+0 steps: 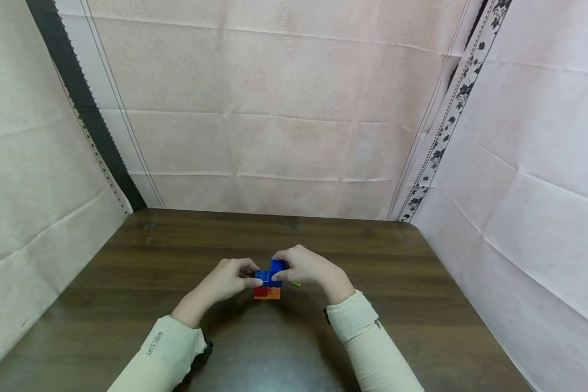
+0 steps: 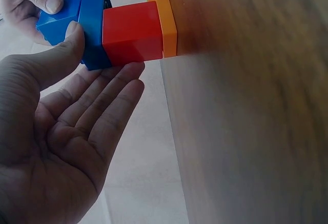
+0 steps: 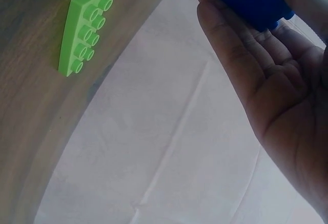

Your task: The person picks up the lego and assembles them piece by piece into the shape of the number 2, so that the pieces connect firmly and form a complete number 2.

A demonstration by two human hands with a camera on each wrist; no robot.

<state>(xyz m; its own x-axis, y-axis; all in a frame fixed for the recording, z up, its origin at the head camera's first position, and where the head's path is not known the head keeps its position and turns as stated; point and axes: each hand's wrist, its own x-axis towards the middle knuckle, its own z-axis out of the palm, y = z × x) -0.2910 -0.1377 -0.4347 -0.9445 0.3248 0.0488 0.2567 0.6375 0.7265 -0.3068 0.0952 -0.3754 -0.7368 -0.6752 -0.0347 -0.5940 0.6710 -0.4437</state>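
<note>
A small stack of toy building bricks stands mid-table. At its bottom lies a flat orange brick (image 1: 274,294), with a red brick (image 2: 132,34) upright on its left part. Across the red one sits a longer blue brick (image 2: 95,26), and a smaller blue brick (image 1: 276,265) rises at its right end. My left hand (image 1: 227,280) holds the longer blue brick from the left, thumb on the near side and fingers beyond. From the right, my right hand (image 1: 310,268) pinches the smaller blue brick. The right fingers hide part of it.
A flat light-green brick (image 3: 84,34) with several studs lies on the brown wooden table (image 1: 372,326), just right of the stack and mostly behind the right hand in the head view. Pale cloth (image 1: 274,147) hangs at the table's back and both sides.
</note>
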